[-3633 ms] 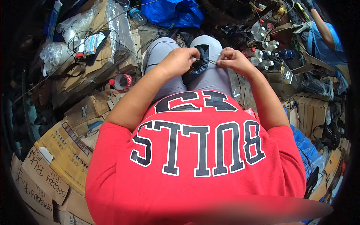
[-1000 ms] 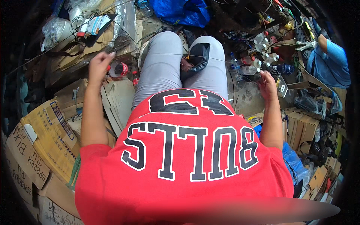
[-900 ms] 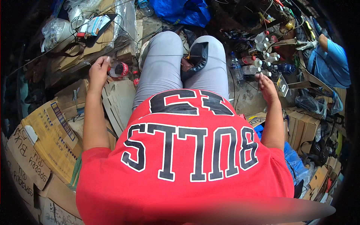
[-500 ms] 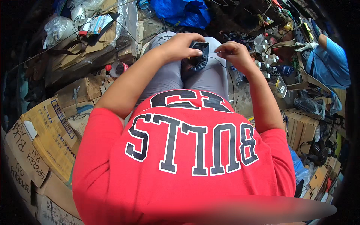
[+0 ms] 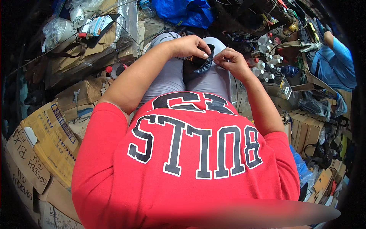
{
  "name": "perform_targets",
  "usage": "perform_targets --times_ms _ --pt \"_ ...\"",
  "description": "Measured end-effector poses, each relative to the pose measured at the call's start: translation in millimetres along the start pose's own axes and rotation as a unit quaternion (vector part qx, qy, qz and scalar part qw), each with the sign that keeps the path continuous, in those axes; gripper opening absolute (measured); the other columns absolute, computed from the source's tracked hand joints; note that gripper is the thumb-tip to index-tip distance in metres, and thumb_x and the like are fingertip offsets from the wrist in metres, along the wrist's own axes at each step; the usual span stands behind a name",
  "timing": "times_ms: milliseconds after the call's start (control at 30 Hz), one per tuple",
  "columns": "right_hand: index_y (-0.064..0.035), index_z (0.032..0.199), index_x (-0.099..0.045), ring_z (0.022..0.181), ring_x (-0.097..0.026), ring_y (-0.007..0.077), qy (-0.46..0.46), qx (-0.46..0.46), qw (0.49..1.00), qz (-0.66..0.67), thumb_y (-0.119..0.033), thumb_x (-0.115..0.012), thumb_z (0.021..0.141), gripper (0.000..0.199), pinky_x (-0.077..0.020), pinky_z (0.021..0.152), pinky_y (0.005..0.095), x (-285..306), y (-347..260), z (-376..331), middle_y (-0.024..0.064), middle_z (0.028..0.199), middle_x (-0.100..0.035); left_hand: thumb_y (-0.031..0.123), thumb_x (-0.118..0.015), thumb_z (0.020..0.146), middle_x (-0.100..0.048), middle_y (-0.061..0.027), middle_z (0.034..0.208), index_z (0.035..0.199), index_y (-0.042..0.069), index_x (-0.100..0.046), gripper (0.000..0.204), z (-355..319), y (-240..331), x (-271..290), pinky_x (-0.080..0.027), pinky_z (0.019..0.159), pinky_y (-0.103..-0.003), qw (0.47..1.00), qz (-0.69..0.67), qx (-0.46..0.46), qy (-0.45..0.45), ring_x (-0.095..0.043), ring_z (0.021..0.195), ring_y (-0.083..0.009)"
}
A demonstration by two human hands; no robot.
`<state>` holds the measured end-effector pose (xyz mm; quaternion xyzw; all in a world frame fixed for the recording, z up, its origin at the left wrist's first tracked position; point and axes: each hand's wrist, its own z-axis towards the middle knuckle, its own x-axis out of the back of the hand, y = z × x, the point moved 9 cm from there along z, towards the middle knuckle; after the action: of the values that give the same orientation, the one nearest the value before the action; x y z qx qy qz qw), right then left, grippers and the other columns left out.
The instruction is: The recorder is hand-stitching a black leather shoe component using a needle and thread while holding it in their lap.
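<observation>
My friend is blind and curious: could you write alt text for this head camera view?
Seen from above, a seated person in a red shirt holds a black shoe on their lap, the left hand gripping its top and the right hand pinching at its edge. Cardboard boxes and small bottles crowd around.

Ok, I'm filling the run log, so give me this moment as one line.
left hand: grips black shoe | right hand: pinched at shoe edge | shoe: between knees on lap | bottles: right of knees
</observation>
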<state>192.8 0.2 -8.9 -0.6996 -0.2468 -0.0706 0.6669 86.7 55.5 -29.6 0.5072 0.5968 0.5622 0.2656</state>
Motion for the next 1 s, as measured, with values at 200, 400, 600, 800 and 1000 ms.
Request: perform_targets --times_ms 200,400,600,800,1000 --pt "-0.01 0.09 -0.07 0.076 -0.061 0.0169 0.043 -0.001 0.995 -0.094 0.002 -0.065 0.074 0.021 -0.0482 0.067 0.0262 1 -17 -17 0.0055 0.082 -0.057 0.017 -0.064 0.081 -0.063 -0.0076 0.095 0.109 0.006 -0.065 0.03 -3 7 -10 -0.043 0.084 -0.028 0.997 0.045 -0.001 -0.058 -0.057 0.091 -0.0163" --pt "-0.012 0.09 -0.07 0.08 -0.058 0.0294 -0.011 0.079 0.912 -0.403 -0.001 -0.055 0.075 0.023 -0.0451 0.074 0.0373 -16 -61 -16 0.0122 0.085 -0.058 0.013 -0.062 0.081 -0.061 -0.0085 0.097 0.111 0.007 -0.064 0.031 1 -3 -16 -0.042 0.085 -0.029 0.995 0.047 0.036 -0.079 -0.056 0.092 -0.019" --pt "-0.0102 0.082 -0.069 0.081 -0.06 0.0299 -0.073 0.141 0.865 -0.475 -0.002 -0.056 0.073 0.018 -0.0451 0.074 0.0395 -33 -63 7 0.0119 0.082 -0.059 0.006 -0.068 0.072 -0.053 -0.0109 0.104 0.104 0.008 -0.062 0.033 -2 24 1 -0.042 0.089 -0.033 0.961 0.246 -0.091 0.085 -0.056 0.096 -0.0268" --pt "-0.0059 0.093 -0.069 0.072 -0.056 0.0129 -0.021 -0.14 0.988 0.065 -0.022 -0.065 0.082 0.02 -0.0449 0.069 0.0265 5 22 4 0.0053 0.073 -0.061 0.021 -0.072 0.071 -0.053 -0.0101 0.104 0.096 0.008 -0.062 0.03 -48 33 16 -0.046 0.078 -0.034 0.908 0.288 -0.044 0.302 -0.056 0.091 -0.0271" --pt "-0.0041 0.081 -0.065 0.08 -0.054 0.0187 -0.033 -0.001 0.992 -0.124 -0.024 -0.073 0.072 0.023 -0.0436 0.072 0.0288 -9 -3 -6 0.0078 0.085 -0.052 0.02 -0.066 0.079 -0.059 -0.0061 0.079 0.086 0.004 -0.061 0.019 -34 -5 -17 -0.046 0.066 -0.03 0.986 0.125 0.014 0.11 -0.057 0.071 -0.0167"
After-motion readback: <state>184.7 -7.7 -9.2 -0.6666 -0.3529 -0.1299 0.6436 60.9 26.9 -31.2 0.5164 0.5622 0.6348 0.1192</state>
